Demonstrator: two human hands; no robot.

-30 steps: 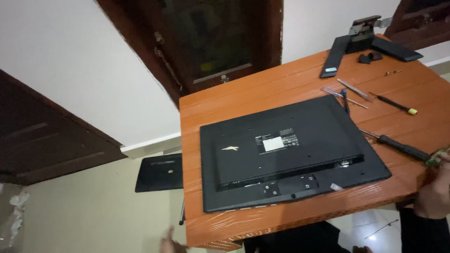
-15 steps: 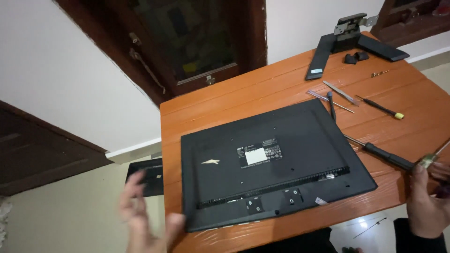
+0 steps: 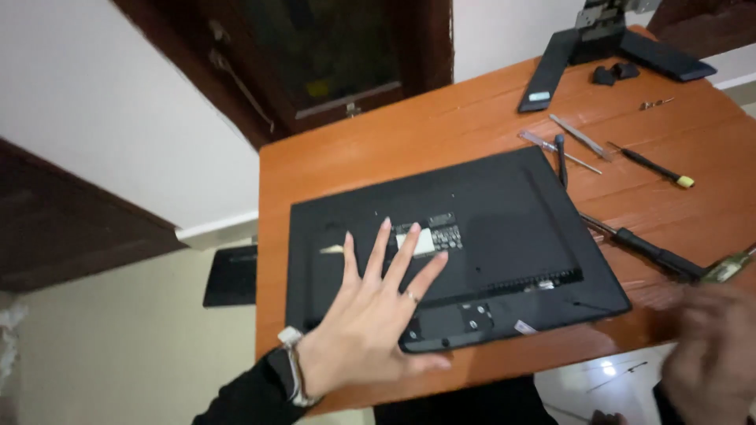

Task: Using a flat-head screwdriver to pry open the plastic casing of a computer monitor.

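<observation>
From the head camera, a flat black monitor [image 3: 465, 252] lies face down on an orange wooden table [image 3: 378, 157]. Its back has a small white sticker in the middle.

The left hand [image 3: 370, 323] is spread wide, fingers apart, lying flat on the back of the monitor near its front edge. It holds nothing. There is a ring on one finger and a bracelet on the wrist, above a black sleeve.

The right hand [image 3: 713, 354] is at the bottom right corner, past the table's edge. It is blurry. It seems to hold a tool with a see-through yellow-green handle [image 3: 728, 266], but I cannot tell how tight the grip is.

Just right of the monitor lies a long screwdriver with a black handle [image 3: 646, 250]. Farther back are a thin screwdriver with a yellow tip [image 3: 654, 167] and some small metal tools [image 3: 579, 138]. The black monitor stand [image 3: 606, 47] sits at the far edge of the table.

There are no boxes or bowls on the table.

On the floor beside the table lies a flat black plate [image 3: 231, 275].
</observation>
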